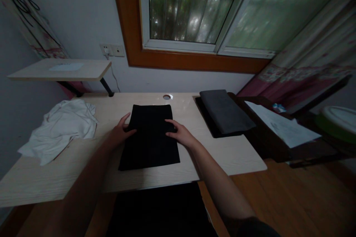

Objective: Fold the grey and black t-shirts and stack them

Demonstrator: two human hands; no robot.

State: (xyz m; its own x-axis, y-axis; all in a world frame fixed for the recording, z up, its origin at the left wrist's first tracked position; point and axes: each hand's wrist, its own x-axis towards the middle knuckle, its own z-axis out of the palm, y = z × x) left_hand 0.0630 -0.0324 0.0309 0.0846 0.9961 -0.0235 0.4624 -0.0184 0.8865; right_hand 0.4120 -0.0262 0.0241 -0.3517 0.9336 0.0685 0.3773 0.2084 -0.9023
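Cloth (pixel 151 148), black and rectangular, lies flat on the pale wood-grained table (pixel 228 159). At its side edges, the left grip (pixel 119 133) and right grip (pixel 184 135) are each spread in a C shape; crumpled white fabric (pixel 65 122) lies leftward, smooth grey rectangular material (pixel 228 113) rightward.

A: Where is the camera mounted?
B: On the wearer's head, facing forward and downward across the surface (pixel 233 157), toward the window (pixel 189 11).
A: Specify the viewing range.
B: Near. The forearms (pixel 219 181) extend from the lower frame; the left hand (pixel 118 133) appears left of centre, the right hand (pixel 182 133) just below centre.
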